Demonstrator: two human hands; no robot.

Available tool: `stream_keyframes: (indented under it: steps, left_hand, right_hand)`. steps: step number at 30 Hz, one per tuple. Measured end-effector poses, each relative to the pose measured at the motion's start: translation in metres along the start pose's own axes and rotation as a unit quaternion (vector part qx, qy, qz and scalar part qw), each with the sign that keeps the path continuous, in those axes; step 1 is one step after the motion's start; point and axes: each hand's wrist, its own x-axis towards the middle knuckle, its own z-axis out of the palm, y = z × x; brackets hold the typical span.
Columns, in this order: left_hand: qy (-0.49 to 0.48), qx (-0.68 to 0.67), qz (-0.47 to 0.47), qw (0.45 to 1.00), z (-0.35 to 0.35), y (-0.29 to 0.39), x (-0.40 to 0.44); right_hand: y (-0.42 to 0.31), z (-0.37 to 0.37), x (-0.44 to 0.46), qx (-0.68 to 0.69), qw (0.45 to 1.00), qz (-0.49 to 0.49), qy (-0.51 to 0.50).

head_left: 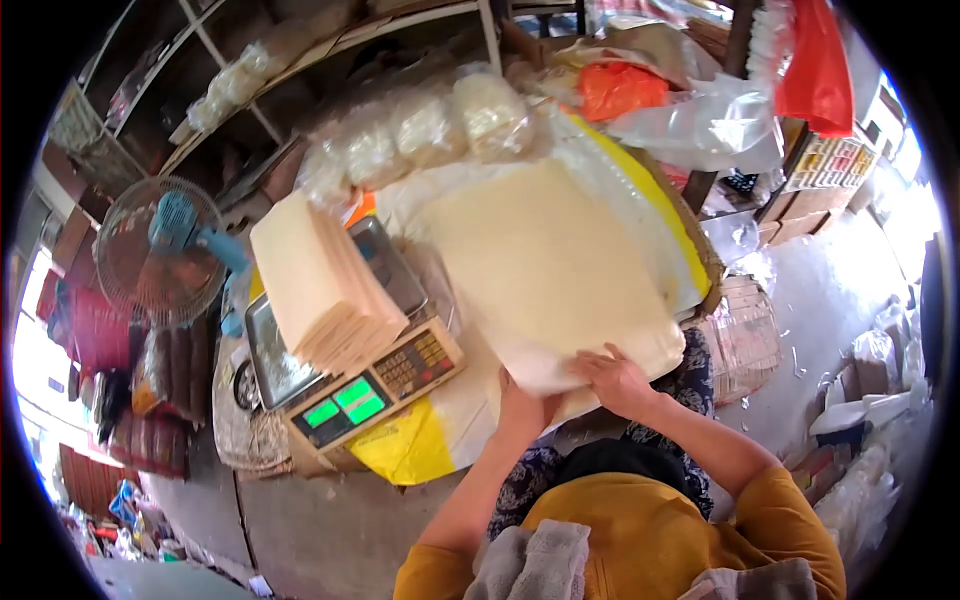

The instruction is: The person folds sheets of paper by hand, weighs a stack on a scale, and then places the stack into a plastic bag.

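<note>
A wide stack of thin, pale cream sheets (555,260) lies on the table in front of me, its near edge by my body. My left hand (522,408) is closed on the top sheet's near left corner, which bends up a little; some of its fingers are hidden by the sheet. To the right, my right hand (613,382) rests on the near edge with its fingers spread over the surface. Left of the stack, a folded pile of similar sheets (322,280) sits on the metal pan of a digital scale (375,390) with lit green displays.
Bagged pale goods (430,125) line the table's back. A fan (162,250) stands at the left. Yellow-and-white sacking (405,445) covers the table under the scale. Plastic bags (700,125) and a red bag (815,70) are at the back right. Flattened cardboard (745,335) lies at right.
</note>
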Motion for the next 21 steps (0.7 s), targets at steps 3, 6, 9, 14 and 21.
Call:
stream_keyframes:
  steps: [3,6,9,14,21]
  left_hand:
    - [-0.068,0.244,-0.050,0.966,0.015,-0.007,0.001]
    - [-0.114,0.294,-0.094,0.944,0.004,0.006,0.031]
    - [-0.172,0.276,-0.156,0.933,-0.001,0.010,0.057]
    - [-0.211,0.239,-0.207,0.925,-0.007,0.018,0.070]
    - [-0.233,0.258,-0.230,0.909,-0.009,0.026,0.075]
  right_hand:
    - [0.010,-0.024,0.014,0.117,0.988,0.089,0.043]
    - [0.007,-0.058,0.033,0.153,0.967,0.186,0.082]
    - [0.007,-0.058,0.032,0.156,0.979,0.114,0.066]
    - [0.037,-0.087,0.053,0.088,0.968,0.111,0.209]
    - [0.040,-0.151,0.089,-0.016,0.973,0.027,0.229]
